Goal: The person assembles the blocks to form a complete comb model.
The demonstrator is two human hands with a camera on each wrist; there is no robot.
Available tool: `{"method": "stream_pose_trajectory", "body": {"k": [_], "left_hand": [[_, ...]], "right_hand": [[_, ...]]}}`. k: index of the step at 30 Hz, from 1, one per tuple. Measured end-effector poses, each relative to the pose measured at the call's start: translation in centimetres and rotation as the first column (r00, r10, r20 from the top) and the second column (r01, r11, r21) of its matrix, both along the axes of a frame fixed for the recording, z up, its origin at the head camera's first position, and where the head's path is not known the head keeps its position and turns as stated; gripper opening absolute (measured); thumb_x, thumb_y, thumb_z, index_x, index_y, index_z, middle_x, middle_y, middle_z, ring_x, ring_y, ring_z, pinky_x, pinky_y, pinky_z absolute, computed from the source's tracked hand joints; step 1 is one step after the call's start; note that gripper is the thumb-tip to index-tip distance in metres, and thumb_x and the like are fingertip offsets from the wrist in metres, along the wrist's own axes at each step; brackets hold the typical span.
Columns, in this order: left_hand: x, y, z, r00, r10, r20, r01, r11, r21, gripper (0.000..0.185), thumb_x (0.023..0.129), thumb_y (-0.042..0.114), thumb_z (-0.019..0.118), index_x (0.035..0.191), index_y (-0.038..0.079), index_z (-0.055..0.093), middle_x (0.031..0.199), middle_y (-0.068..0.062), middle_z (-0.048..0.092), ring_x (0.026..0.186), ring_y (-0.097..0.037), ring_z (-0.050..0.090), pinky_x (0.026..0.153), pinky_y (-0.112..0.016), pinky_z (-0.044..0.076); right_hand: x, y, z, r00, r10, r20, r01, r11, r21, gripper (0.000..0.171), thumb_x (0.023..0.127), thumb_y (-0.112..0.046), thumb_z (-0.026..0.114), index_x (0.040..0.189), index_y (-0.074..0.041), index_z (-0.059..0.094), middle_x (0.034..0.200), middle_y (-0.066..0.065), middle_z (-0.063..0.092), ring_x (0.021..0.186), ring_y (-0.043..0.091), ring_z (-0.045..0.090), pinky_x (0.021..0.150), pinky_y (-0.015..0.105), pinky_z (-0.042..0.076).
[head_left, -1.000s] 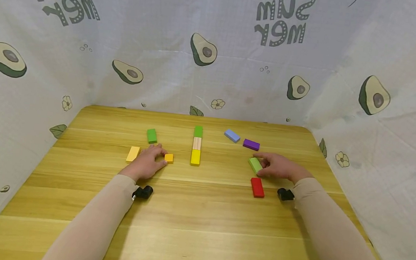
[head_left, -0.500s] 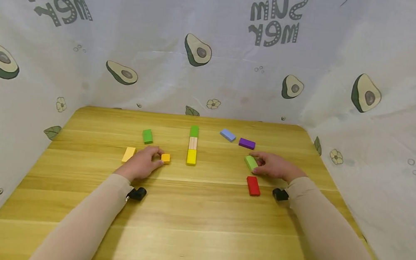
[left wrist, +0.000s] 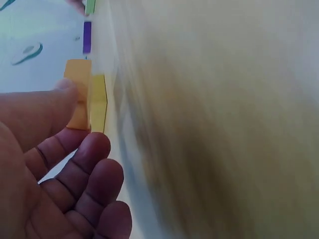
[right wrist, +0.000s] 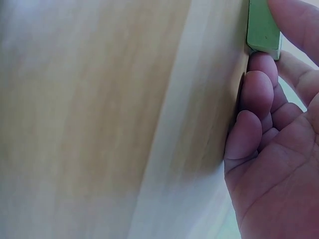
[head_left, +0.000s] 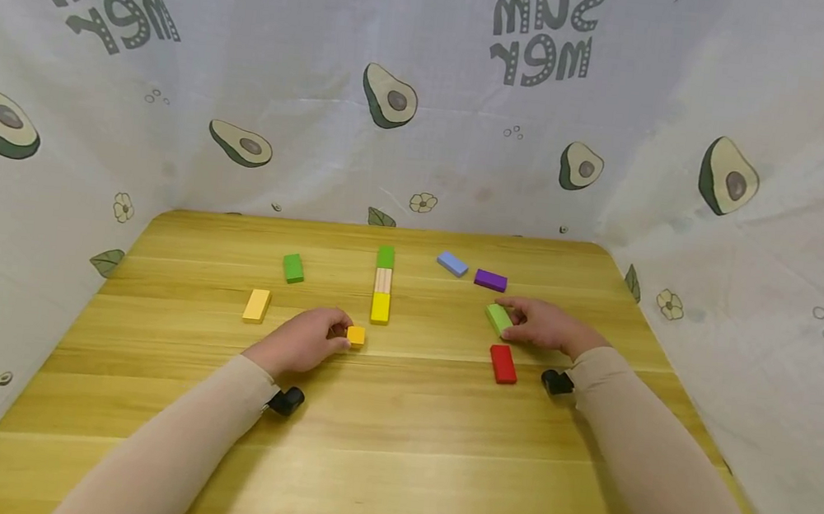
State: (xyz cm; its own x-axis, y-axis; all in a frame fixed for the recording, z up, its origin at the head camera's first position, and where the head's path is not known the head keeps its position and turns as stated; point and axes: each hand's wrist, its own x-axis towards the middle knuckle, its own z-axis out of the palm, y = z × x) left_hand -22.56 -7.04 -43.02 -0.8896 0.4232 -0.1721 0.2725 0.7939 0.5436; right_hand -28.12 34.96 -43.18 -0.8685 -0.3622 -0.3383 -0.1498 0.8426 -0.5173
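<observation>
Two hands down on the table [head_left: 393, 454]. Left hand [head_left: 303, 342] pinches the small orange block [head_left: 356, 335] at its fingertips, just short of the yellow block [head_left: 380, 308]. Right hand [head_left: 547, 326] curls round the light green block [head_left: 499, 318]; red block [head_left: 503, 363] just beside its wrist.

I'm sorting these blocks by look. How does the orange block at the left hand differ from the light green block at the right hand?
The orange block looks short and squarish; the light green block is a longer slab. The orange block sits near the table's middle, pinched by the left hand; the light green block lies angled farther right, gripped by the right hand. Both rest on the table.
</observation>
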Motion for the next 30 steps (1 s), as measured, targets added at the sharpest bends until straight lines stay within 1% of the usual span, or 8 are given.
{"method": "stream_pose_trajectory", "body": {"k": [6,11,16,20,25,30], "left_hand": [[0.2,1.4,-0.3,0.999,-0.035,-0.012,0.034,0.999,-0.027,0.029,0.089,0.032,0.061,0.112,0.015,0.06,0.093,0.006,0.058,0.084,-0.012,0.052,0.082,-0.029,0.044],[0.0,2.1,-0.6,0.999,-0.044,-0.018,0.043,0.997,-0.057,0.032,0.09,0.034,0.06,0.116,0.015,0.059,0.087,0.006,0.056,0.079,-0.012,0.05,0.075,-0.028,0.042],[-0.2,2.8,-0.6,0.999,-0.043,-0.018,0.042,0.997,-0.068,0.03,0.09,0.035,0.06,0.114,0.016,0.059,0.079,0.004,0.055,0.073,-0.013,0.05,0.071,-0.029,0.039],[-0.2,3.0,-0.5,1.0,-0.013,-0.004,0.013,0.999,-0.052,0.032,0.089,0.035,0.061,0.115,0.017,0.059,0.078,0.004,0.055,0.072,-0.013,0.051,0.07,-0.029,0.04],[-0.3,3.0,-0.7,0.999,0.033,0.001,-0.033,0.999,-0.034,0.037,0.087,0.039,0.063,0.117,0.018,0.057,0.083,0.006,0.057,0.073,-0.013,0.051,0.069,-0.028,0.042],[-0.5,3.1,-0.9,0.999,0.051,-0.006,-0.051,0.998,-0.021,0.033,0.087,0.04,0.063,0.112,0.018,0.058,0.084,0.007,0.058,0.073,-0.013,0.052,0.071,-0.028,0.043]], "right_hand": [[0.2,-0.1,0.1,1.0,-0.005,0.005,0.005,1.0,-0.014,0.069,0.085,-0.03,0.067,0.144,-0.015,0.035,0.086,0.004,0.047,0.072,0.018,0.043,0.061,0.029,0.035],[0.3,0.0,0.0,1.0,-0.006,0.01,0.006,1.0,-0.025,0.069,0.085,-0.029,0.067,0.144,-0.015,0.035,0.085,0.004,0.047,0.071,0.018,0.043,0.06,0.029,0.036],[0.4,0.1,-0.1,1.0,-0.017,0.018,0.018,1.0,-0.026,0.07,0.085,-0.03,0.067,0.144,-0.015,0.034,0.088,0.006,0.047,0.073,0.019,0.044,0.06,0.029,0.036],[0.5,0.1,-0.1,0.999,-0.039,0.028,0.04,0.999,-0.013,0.07,0.085,-0.033,0.066,0.145,-0.018,0.033,0.092,0.006,0.046,0.077,0.019,0.044,0.061,0.028,0.037],[0.5,0.0,0.0,0.999,-0.041,0.035,0.041,0.999,-0.019,0.07,0.085,-0.033,0.067,0.145,-0.018,0.033,0.09,0.006,0.046,0.076,0.019,0.044,0.061,0.028,0.037],[0.5,0.0,0.0,0.999,-0.037,0.034,0.039,0.998,-0.04,0.071,0.084,-0.032,0.068,0.144,-0.016,0.034,0.089,0.006,0.047,0.073,0.019,0.044,0.061,0.028,0.037]]}}
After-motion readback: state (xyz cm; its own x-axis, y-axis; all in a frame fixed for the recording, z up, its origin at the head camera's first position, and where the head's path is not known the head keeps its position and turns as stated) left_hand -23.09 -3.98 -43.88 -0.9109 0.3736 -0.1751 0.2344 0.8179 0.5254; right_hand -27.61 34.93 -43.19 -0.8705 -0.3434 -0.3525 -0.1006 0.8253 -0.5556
